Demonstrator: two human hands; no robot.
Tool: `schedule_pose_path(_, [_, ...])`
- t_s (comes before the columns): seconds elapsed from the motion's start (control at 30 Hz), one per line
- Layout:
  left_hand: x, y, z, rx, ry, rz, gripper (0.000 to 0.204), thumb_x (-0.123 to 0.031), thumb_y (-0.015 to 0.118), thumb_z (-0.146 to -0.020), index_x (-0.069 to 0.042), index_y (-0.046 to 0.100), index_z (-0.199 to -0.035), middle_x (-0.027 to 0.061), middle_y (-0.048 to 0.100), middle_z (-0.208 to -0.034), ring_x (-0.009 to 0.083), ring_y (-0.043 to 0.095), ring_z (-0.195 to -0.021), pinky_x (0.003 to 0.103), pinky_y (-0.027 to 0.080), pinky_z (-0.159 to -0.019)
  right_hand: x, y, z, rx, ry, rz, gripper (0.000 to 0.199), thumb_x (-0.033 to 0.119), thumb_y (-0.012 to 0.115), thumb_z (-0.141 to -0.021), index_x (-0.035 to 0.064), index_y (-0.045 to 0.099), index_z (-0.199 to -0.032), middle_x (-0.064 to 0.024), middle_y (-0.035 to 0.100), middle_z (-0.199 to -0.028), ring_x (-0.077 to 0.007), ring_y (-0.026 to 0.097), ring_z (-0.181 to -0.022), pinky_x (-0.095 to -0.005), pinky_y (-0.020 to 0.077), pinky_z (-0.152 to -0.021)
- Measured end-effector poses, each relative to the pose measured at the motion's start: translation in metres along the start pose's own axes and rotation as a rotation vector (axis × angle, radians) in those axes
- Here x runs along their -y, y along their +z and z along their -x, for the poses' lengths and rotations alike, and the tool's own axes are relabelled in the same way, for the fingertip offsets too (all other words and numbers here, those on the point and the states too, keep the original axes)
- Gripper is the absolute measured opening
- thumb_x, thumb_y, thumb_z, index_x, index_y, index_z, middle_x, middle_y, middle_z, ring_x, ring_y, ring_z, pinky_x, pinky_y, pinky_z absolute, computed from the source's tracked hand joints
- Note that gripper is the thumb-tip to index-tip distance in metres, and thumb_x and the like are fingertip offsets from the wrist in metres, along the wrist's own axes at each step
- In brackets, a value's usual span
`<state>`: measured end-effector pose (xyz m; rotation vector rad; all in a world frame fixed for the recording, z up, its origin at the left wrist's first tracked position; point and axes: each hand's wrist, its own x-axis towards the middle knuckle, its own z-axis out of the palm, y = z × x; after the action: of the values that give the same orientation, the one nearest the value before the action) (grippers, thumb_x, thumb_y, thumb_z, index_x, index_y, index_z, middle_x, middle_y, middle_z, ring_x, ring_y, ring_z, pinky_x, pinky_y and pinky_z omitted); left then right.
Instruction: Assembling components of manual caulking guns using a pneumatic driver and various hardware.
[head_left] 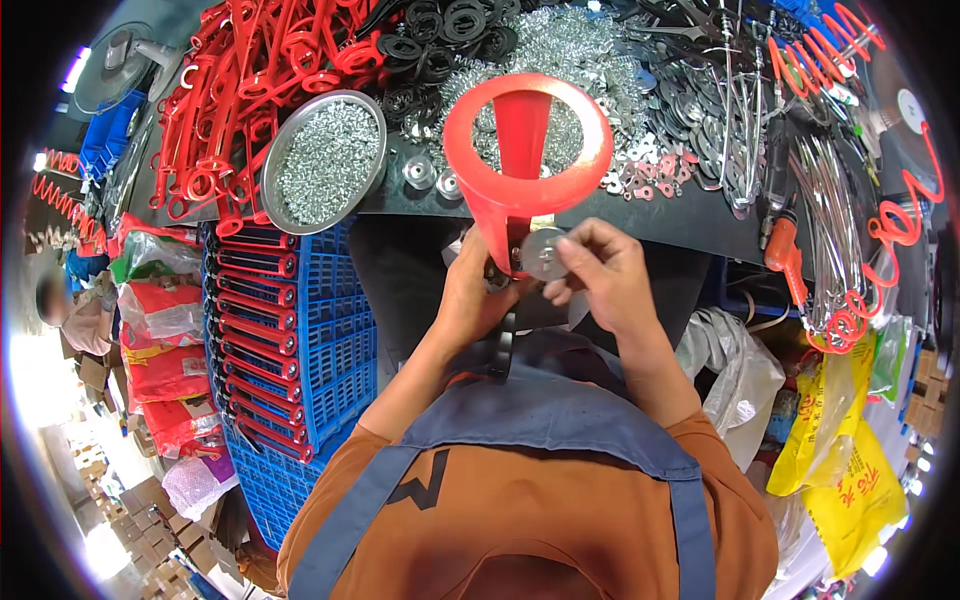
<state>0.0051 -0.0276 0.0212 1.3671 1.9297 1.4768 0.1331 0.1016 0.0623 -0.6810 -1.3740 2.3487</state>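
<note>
Red ring-topped frame (540,195) gripped in left hand (475,290), grey disc (542,255) pinched between fingers (581,260) of right hand (620,275); disc apparently being fitted, careful alignment likely required next

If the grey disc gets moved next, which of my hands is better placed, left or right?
Probably the right: your right hand pinches the grey disc between thumb and fingers, while your left hand is occupied with the lower end of the red ring-topped part.
</note>
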Motion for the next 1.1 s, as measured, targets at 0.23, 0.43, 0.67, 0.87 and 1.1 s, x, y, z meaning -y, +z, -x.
schedule_pose_path(0.23, [0.001, 0.008, 0.009, -0.141, -0.181, 0.05, 0.079, -0.006, 0.084, -0.063, -0.004, 0.044, -0.131, 0.0125, 0.045, -0.127, 0.025, 0.052, -0.114, 0.035, 0.046, -0.093, -0.019, 0.016, -0.016, -0.145, -0.219, 0.597, 0.032, 0.023, 0.065, -0.088, -0.0027, 0.053, -0.072, -0.0081, 0.054, -0.057, -0.0091, 0.045, -0.052, -0.0292, 0.039, -0.048])
schedule_pose_path(0.43, [0.005, 0.005, 0.009, -0.136, -0.033, -0.127, 0.077, -0.009, 0.085, -0.063, -0.005, 0.038, -0.123, 0.0124, 0.056, -0.117, 0.0308, 0.061, -0.104, 0.037, 0.049, -0.085, -0.024, 0.012, -0.018, -0.123, -0.239, 0.758, 0.032, 0.023, 0.066, -0.086, -0.0018, 0.051, -0.071, -0.0137, 0.056, -0.06, -0.0223, 0.054, -0.053, -0.035, 0.0409, -0.051])
schedule_pose_path(0.67, [0.016, 0.006, 0.011, -0.145, 0.001, 0.199, 0.048, 0.004, 0.082, -0.06, -0.004, 0.055, -0.098, 0.0166, 0.054, -0.128, 0.0309, 0.048, -0.124, 0.035, 0.046, -0.094, -0.029, 0.014, -0.009, -0.214, -0.449, 1.172, 0.028, 0.022, 0.066, -0.085, -0.001, 0.05, -0.08, -0.0192, 0.061, -0.075, -0.0396, 0.059, -0.064, -0.0448, 0.0459, -0.056])
schedule_pose_path(0.87, [0.035, 0.002, 0.008, -0.052, 0.167, 0.108, 0.045, 0.001, 0.083, -0.06, -0.004, 0.057, -0.095, 0.0157, 0.058, -0.123, 0.0342, 0.049, -0.123, 0.039, 0.05, -0.088, -0.031, 0.011, -0.011, -0.247, -0.379, 0.983, 0.027, 0.018, 0.068, -0.083, -0.0004, 0.049, -0.087, -0.0184, 0.06, -0.082, -0.0364, 0.061, -0.067, -0.0428, 0.047, -0.059])
schedule_pose_path(1.1, [0.035, 0.009, 0.003, -0.039, 0.2, 0.118, 0.052, -0.002, 0.085, -0.059, -0.005, 0.056, -0.101, 0.0174, 0.052, -0.131, 0.0349, 0.052, -0.119, 0.04, 0.045, -0.095, -0.022, -0.014, -0.003, -0.222, -0.325, 0.793, 0.021, 0.015, 0.067, -0.084, 0.0006, 0.053, -0.092, -0.0166, 0.059, -0.078, -0.0303, 0.061, -0.067, -0.0364, 0.0469, -0.061])
